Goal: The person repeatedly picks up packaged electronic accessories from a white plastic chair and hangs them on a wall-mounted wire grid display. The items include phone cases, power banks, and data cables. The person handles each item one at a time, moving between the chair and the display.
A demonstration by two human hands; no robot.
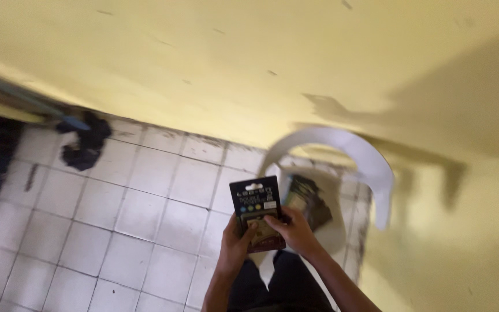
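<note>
A plain home corner: worn white floor tiles point(116, 214) beneath scuffed yellow walls point(232, 63).

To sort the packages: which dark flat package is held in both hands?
The dark flat package gripped by both hands; the other dark package lies in the white bin.

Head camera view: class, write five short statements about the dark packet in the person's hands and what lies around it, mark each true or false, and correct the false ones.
1. Both hands hold the dark packet. True: the left hand and the right hand grip its lower part.
2. The floor is bare wood. False: it is pale square tiles with dark joints.
3. A white plastic chair stands by the yellow wall. True.
4. The chair seat is bare. False: more dark packets lie on it.
5. A red cloth lies at the left wall. False: the dark cloth there is black.
</note>
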